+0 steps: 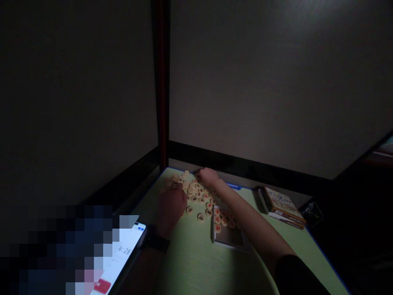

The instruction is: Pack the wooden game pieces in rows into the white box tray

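Note:
Round wooden Chinese chess pieces (201,199) with red and dark characters lie scattered and partly heaped over the far left of the green tabletop (190,254). My left hand (172,205), a dark band at its wrist, is curled over the near left side of the heap; its fingertips are hidden. Farther off, my right hand (208,177) is curled low at the heap's back edge, and what its fingers hold cannot be made out. Under my right forearm stands a shallow box (229,239) with several red-marked pieces laid in rows at its far end.
Boxes or books (282,205) are stacked at the table's right edge, beside a dark bin-like container (312,214). A phone (123,256) with a lit screen is at the lower left. Walls (245,102) meet in a corner behind the table.

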Demonstrator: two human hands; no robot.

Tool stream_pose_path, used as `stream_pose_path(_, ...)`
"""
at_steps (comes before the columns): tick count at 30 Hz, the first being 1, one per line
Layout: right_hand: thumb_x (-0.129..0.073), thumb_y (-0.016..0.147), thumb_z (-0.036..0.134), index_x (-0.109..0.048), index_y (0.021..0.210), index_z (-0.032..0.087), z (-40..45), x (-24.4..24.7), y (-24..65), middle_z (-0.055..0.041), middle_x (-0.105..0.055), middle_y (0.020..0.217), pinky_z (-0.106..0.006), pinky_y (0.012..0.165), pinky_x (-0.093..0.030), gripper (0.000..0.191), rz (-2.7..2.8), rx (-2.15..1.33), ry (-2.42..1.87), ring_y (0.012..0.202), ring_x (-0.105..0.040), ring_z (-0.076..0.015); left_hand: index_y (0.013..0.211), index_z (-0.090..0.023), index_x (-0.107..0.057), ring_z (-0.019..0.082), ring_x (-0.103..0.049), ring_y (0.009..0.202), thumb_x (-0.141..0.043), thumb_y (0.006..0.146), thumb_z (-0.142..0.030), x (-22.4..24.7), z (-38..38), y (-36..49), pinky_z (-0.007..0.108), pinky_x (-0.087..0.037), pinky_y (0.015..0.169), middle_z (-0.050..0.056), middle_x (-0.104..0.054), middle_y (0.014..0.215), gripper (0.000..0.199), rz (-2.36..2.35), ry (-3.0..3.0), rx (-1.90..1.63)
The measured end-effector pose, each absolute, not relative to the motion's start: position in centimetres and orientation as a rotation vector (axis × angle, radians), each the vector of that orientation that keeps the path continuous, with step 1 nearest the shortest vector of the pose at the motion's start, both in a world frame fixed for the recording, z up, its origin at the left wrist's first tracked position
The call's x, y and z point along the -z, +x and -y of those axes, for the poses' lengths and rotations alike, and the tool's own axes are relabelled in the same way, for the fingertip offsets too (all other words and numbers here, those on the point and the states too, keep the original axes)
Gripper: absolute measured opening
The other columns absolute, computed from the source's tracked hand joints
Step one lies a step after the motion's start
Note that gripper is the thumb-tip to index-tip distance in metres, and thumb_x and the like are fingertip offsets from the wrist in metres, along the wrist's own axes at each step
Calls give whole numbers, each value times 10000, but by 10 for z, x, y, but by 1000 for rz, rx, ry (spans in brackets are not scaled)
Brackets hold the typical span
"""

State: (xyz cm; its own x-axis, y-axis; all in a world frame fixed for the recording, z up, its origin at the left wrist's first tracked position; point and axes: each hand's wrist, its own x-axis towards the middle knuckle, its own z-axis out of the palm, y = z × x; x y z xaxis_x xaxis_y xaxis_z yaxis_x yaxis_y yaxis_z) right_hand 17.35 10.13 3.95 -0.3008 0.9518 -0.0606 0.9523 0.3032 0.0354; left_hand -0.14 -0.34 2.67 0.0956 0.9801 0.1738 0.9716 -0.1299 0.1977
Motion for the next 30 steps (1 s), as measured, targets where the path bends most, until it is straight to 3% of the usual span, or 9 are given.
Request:
stream_pose_path(9,-541,860,163,-785,1010,236,-102,-50,185,-47,-778,1006,-230,730,-451,296,-2582,126,1770,917,-700,-185,1139,-171,-636,268,-717,841,-378,953,-230,-28,3,0,335,-499,689,121,-737,905,323,-2064,2294,-382)
stream_pose_path(17,-678,739,105,-803,916,230,-62,-56,204,11,-781,845,-197,691,-442,250,-2633,364,1639,795,-700,-146,1094,-170,-590,222,-689,911,-337,989,-202,-32,4,-6,295,-491,731,107,-689,1090,275,-2212,2158,-781)
stream_pose_path(25,-584,841,128,-762,948,172,-27,-48,198,-87,-766,940,-245,660,-407,213,-2575,188,1523,830,-680,-190,1149,-165,-580,211,-679,915,-327,1003,-216,-32,5,-8,298,-494,738,124,-665,1157,297,-2194,2144,-698)
stream_pose_path(30,-516,937,191,-719,1028,114,-18,-52,195,-153,-741,1042,-246,719,-424,235,-2561,91,1519,873,-673,-196,1164,-161,-571,216,-681,931,-323,1002,-206,-28,2,-9,290,-491,725,125,-665,1141,300,-2187,2151,-684)
